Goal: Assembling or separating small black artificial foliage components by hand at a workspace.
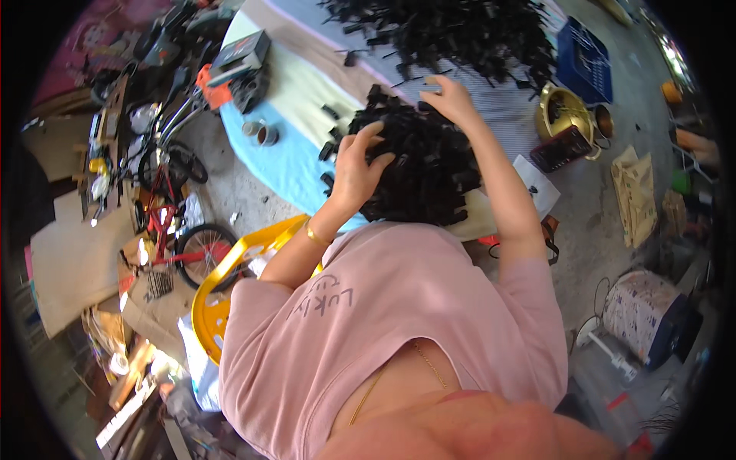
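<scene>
Pressing down on the heap of black parts (418, 165) on the mat (280, 165) in front of you, your left hand (359, 170) is spreading open-fingered over its near side while your right hand (448, 98) is resting loosely on its far edge. You are risking pieces sliding off toward the larger black pile (452, 34) if you push too hard.

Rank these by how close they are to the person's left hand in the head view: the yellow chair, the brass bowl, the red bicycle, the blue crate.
From the left hand, which rests on the pile of black parts:
1. Yellow chair, just below and left of it.
2. Brass bowl and red bicycle: too close to call, on opposite sides.
3. Blue crate, farthest, upper right.
</scene>
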Motion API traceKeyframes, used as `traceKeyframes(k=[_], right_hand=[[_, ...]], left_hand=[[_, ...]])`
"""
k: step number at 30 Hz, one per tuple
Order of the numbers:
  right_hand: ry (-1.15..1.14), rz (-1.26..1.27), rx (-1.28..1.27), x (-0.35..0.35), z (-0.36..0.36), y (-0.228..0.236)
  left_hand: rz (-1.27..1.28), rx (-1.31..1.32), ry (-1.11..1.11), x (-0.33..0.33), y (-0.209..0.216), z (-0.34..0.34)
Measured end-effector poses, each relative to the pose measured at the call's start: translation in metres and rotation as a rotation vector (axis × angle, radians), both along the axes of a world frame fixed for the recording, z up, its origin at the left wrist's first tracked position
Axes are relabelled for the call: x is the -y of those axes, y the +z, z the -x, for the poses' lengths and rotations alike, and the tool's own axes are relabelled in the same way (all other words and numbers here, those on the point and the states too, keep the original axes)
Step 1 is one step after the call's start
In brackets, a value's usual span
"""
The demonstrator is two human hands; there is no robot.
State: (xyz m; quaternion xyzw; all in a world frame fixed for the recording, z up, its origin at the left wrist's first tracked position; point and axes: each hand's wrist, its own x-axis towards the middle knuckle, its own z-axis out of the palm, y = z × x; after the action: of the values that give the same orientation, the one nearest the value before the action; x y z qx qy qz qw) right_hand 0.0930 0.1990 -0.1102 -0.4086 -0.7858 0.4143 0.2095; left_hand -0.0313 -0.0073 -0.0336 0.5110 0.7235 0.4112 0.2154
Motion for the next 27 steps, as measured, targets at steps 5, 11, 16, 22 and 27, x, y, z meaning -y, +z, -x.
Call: traceKeyframes(k=[5,11,16,22,27], right_hand=[[-0.158,-0.203,0.510,-0.045,0.028,-0.044],[-0.074,-0.391,0.583,-0.053,0.016,-0.076],[-0.146,-0.420,0.273,-0.005,0.002,-0.030],[0.011,-0.102,-0.408,0.098,-0.013,0.062],[0.000,0.085,-0.543,0.132,-0.025,0.075]], left_hand=[[0.012,-0.055,-0.207,0.005,-0.005,0.003],[-0.070,-0.121,-0.252,0.000,-0.001,0.006],[-0.011,0.532,-0.096,-0.013,-0.014,0.021],[0.019,1.032,-0.311,-0.034,0.010,0.021],[0.075,1.343,-0.488,-0.031,0.013,0.011]])
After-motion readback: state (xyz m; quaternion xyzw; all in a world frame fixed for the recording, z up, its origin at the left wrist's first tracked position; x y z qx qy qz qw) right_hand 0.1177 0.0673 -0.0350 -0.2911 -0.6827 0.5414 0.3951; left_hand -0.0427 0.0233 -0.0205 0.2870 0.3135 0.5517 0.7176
